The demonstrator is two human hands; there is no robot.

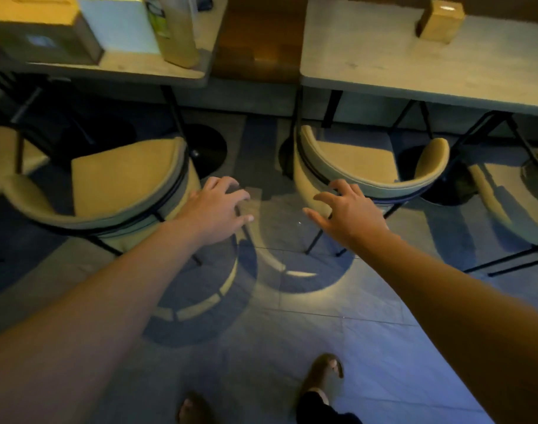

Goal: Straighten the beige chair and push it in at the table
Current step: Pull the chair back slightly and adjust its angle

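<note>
Both hands spread open, empty: left hand (214, 209) beside the curved beige padded chair (108, 191), right hand (350, 211) hovering near another at 2 o'clock.

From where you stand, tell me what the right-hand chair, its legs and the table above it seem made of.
Chair: beige fabric upholstery, matte and soft-looking, with a padded curved back.
Legs: thin black rods, probably painted metal.
Table: pale matte top, faintly streaked; laminate or stone-look, unclear in this dim light.

Two beige chairs (115, 185) (362, 166) stand on the tiled floor (307, 325).
</note>
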